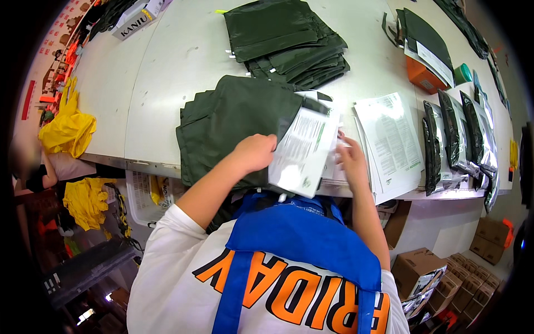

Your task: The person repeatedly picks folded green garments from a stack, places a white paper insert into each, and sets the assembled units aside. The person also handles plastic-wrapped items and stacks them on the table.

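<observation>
My left hand (256,152) is closed at the edge of a dark green folded fabric piece (245,106), the top one of a stack. Its fingertips meet the left side of a white printed card (300,150), which lies tilted across the fabric. To the right of that card, my right hand (351,160) has its fingers bent and apart, close to more white sheets; nothing shows plainly between them. The card hides part of what lies underneath.
Behind the stack lies another pile of dark green folded pieces (289,42). Printed sheets (389,139) lie at the right, beside several glossy black packets (459,133). An orange box (425,75) stands farther back. Yellow fabric (72,131) hangs at the table's left edge.
</observation>
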A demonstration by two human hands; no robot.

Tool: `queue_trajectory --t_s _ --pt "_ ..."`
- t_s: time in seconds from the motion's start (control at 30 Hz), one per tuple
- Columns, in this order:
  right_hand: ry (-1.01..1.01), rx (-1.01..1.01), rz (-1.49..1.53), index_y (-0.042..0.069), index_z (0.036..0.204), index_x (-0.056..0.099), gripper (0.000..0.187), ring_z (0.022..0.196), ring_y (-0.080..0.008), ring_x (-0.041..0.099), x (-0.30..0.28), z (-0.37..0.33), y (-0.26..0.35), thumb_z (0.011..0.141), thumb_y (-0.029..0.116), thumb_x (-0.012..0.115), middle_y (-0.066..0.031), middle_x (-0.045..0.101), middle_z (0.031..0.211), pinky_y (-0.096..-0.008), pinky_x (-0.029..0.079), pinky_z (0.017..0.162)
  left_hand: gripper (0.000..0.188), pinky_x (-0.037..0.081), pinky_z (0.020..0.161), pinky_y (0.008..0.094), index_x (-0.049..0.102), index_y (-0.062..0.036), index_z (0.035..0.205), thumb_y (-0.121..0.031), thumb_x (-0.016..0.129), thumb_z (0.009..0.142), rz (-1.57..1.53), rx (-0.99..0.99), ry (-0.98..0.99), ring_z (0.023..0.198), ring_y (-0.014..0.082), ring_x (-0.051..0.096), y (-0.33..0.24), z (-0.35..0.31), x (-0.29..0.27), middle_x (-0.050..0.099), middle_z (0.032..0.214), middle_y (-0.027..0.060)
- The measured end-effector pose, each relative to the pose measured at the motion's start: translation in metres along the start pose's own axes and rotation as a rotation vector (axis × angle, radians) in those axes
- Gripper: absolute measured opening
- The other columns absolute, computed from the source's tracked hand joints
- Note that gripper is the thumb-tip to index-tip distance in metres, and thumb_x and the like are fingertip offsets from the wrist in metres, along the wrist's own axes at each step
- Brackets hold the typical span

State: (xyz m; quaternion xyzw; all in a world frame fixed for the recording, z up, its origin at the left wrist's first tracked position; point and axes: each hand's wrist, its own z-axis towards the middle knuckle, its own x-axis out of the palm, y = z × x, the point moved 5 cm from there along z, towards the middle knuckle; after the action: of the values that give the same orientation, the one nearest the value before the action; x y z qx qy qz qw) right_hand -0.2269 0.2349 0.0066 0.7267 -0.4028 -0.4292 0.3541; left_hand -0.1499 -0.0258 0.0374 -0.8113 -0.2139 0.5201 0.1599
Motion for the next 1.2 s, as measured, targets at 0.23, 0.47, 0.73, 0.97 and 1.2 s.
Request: queue_trajectory --t_s 0.23,0.47,0.73,0.97,1.2 --pt "-0.843 0.306 -0.764 -0.004 0.132 0.039 0.086 0.122 -0.0403 0.040 -0.142 -0.021 -0.081 0.070 0.039 0.079 -0.0235 0.045 0.129 -0.0476 0.036 0.100 0.036 0.044 0.093 0.0416 0.059 -0.0123 0.118 -0.019 0.061 0.083 0.199 0.116 -0.497 0.117 0.0321 0.048 0.029 0.066 -0.089 0.047 0.132 0.0116" --pt "-0.785 0.213 -0.454 -0.012 0.132 0.034 0.090 0.110 -0.0355 0.053 -0.177 -0.015 -0.120 0.067 0.028 0.083 -0.0286 0.054 0.116 -0.0407 0.042 0.095 0.038 0.036 0.100 0.0528 0.053 -0.0095 0.125 -0.024 0.055 0.090 0.551 -0.285 -0.358 0.140 0.0267 0.023 0.137 0.167 -0.099 0.028 0.151 0.0051" --pt "-0.927 0.404 -0.489 -0.012 0.121 0.046 0.072 0.101 -0.0346 0.059 -0.175 -0.029 -0.109 0.069 0.023 0.081 -0.0271 0.059 0.112 -0.0398 0.046 0.090 0.013 0.046 0.076 0.0400 0.059 -0.0054 0.088 -0.002 0.059 0.075 0.388 0.423 -0.844 0.087 0.0306 0.058 0.014 0.042 -0.134 0.061 0.094 0.0089" --pt "-0.873 0.330 -0.177 -0.010 0.097 0.059 0.042 0.075 -0.0207 0.057 -0.200 -0.022 -0.144 0.073 0.019 0.078 -0.0139 0.063 0.086 -0.0316 0.047 0.071 0.033 0.042 0.089 0.0426 0.060 -0.0120 0.104 -0.015 0.068 0.072 -0.006 0.514 -0.149 0.106 0.0297 0.053 -0.040 -0.052 -0.009 0.056 0.110 0.0097" --pt "-0.845 0.001 -0.073 -0.005 0.093 0.063 0.025 0.065 -0.0181 0.054 -0.194 -0.040 -0.105 0.092 0.019 0.056 -0.0119 0.062 0.075 -0.0324 0.045 0.065 0.043 0.044 0.086 0.0424 0.053 -0.0046 0.112 -0.020 0.070 0.076 0.060 -0.032 -0.587 0.102 0.0346 0.050 0.005 -0.007 0.010 0.050 0.113 0.0149"
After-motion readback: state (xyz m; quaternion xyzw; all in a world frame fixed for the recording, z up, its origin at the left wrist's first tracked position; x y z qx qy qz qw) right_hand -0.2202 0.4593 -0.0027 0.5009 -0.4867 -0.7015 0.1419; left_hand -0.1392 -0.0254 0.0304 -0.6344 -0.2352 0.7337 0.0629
